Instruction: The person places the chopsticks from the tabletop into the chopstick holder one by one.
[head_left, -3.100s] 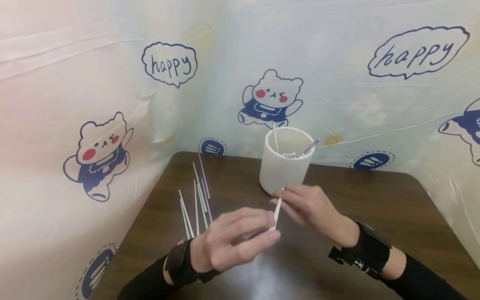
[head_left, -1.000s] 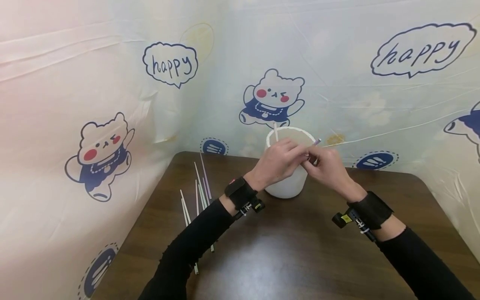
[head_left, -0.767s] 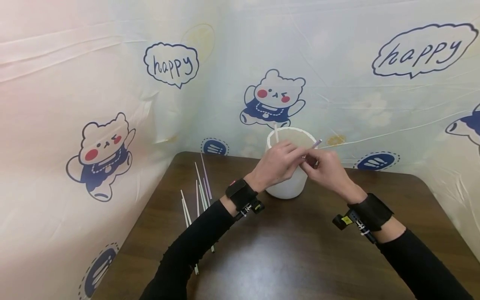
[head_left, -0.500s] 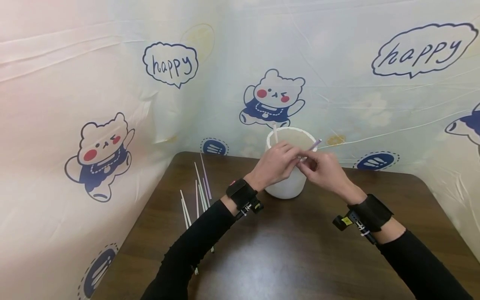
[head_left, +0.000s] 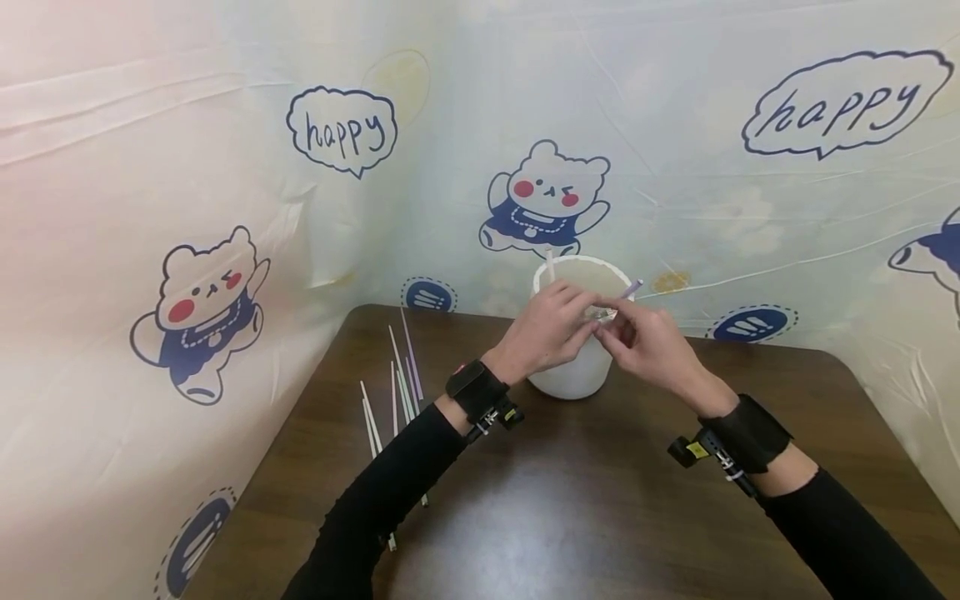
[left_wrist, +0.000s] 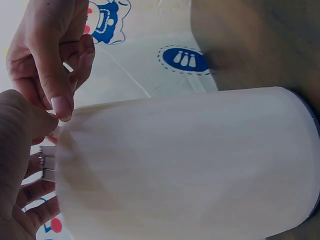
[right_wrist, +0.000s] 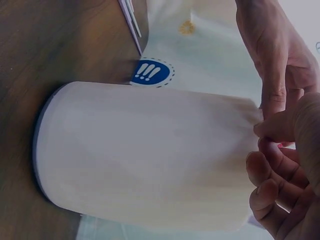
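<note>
My left hand (head_left: 546, 327) and right hand (head_left: 647, 337) meet at the near rim of a white cylindrical container (head_left: 572, 377). Between their fingertips glints a small whitish piece (head_left: 602, 315), apparently the end of a thin pale strip; its full shape is hidden. Thumb and fingers of both hands are bent and pinch at the rim. In the left wrist view, several pale squared ends (left_wrist: 47, 163) stick up past the rim beside my fingers. One pale stick (head_left: 551, 265) and one purple stick (head_left: 634, 289) lean out of the container.
Several thin pastel sticks (head_left: 406, 385) lie on the left of the dark wooden table (head_left: 600, 517), partly under my left sleeve (head_left: 405, 492). A printed cloth (head_left: 420, 208) with cartoon bears hangs behind and at the sides.
Earlier both hands held a white stick in front of the container; they have since come up to its rim. Over the last second, the fingertips shift slightly left and more of the whitish piece shows.
</note>
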